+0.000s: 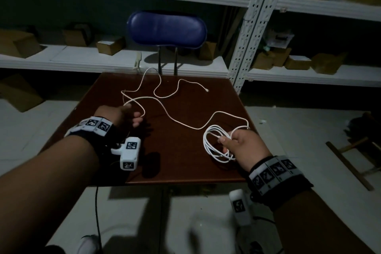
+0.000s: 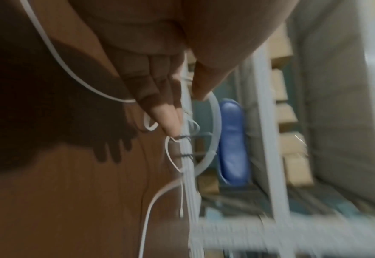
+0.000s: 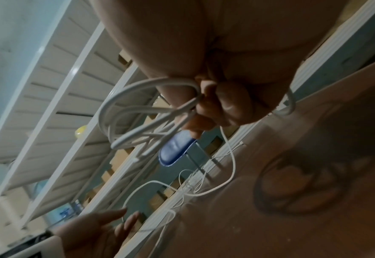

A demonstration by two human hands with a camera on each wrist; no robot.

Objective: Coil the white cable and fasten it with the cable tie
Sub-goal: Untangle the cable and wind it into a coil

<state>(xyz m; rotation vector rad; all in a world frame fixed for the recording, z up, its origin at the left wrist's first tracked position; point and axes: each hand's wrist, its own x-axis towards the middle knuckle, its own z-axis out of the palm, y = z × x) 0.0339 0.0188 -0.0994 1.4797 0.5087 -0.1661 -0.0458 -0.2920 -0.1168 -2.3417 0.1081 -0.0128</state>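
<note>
Right hand [image 1: 243, 146] pinches my finished loops of white cable [image 1: 181, 123] so they hold; left hand [image 1: 121, 115], fingers seemingly loose, reaches for slack to feed over.

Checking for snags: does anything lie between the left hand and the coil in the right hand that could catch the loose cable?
Nothing visible. The loose cable runs over bare table from the left hand to the coil gripped by the right hand.
</note>
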